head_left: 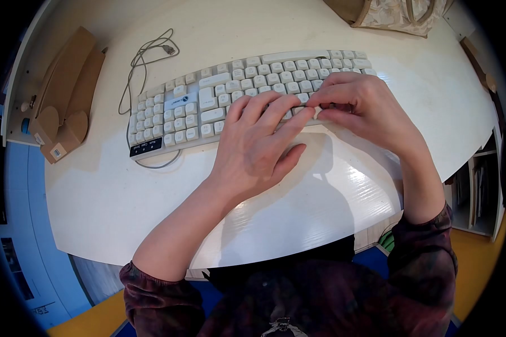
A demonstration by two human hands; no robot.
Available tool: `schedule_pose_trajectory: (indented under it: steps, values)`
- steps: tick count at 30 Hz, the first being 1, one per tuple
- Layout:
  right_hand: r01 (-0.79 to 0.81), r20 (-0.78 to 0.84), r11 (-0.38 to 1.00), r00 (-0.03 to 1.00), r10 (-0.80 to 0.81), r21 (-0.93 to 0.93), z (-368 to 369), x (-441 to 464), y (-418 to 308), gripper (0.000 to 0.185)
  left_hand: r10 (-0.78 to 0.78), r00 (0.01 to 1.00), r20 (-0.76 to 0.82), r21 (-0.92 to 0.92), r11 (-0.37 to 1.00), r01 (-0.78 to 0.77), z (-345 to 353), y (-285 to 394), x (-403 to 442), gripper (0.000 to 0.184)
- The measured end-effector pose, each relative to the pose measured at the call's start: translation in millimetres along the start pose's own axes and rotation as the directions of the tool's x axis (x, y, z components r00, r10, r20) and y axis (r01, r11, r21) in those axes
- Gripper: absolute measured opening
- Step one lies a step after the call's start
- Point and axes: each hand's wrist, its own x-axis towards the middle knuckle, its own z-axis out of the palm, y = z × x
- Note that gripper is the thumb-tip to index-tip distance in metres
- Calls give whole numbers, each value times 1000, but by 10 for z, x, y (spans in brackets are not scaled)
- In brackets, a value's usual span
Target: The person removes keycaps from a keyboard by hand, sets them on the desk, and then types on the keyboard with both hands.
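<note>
A white keyboard (177,124) lies on the desk, turned so that its space bar (295,56) is on the far side. Its number pad and black indicator strip (145,146) are at the left. My left hand (256,137) rests with fingers spread across the keys of the near rows, thumb held off to the side, gripping nothing. At the near edge, right of it, my right hand (365,106) is bent into a pinch. Its thumb and fingertips close around a pale keycap (316,112), partly hidden by the fingers.
The keyboard's grey cable (130,84) loops behind it to a USB plug (168,50). A brown cardboard piece (67,90) stands at the left of the white desk (112,208). At the far right is a beige patterned bag (396,16). Shelves (480,185) stand right of the desk.
</note>
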Motion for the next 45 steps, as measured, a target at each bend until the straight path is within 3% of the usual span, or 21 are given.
schedule_pose_trajectory:
  steps: [3, 12, 18, 24, 27, 33, 45]
  values:
    - [-108, -4, 993, 994, 109, 45, 17, -2, -25, 14, -3, 1000, 2, -3, 1000, 3, -6, 1, -2, 55]
    - [-135, -53, 991, 989, 135, 5, 63, -3, -82, 14, 0, 1000, 9, 11, 1000, -1, -1, 1, -4, 56]
    - [-162, -61, 981, 984, 169, 104, 72, -7, -70, 12, 3, 1000, 14, 17, 1000, -3, -6, 5, 1, 56]
    - [-127, -61, 992, 990, 128, 22, 32, 24, -100, 14, 1, 1000, 14, 3, 1000, -1, -18, -9, -9, 57]
    - [-204, -31, 978, 978, 205, 52, 27, 32, -125, 13, 6, 1000, 13, 5, 1000, -6, -18, -13, -10, 58]
    - [-241, 28, 924, 969, 244, 296, 49, 54, 31, 14, -5, 1000, 17, 7, 1000, 4, -15, -7, -12, 58]
    - [-172, -31, 977, 984, 177, 124, 51, 15, -71, 12, -25, 1000, 14, -32, 999, 25, -26, 7, -5, 55]
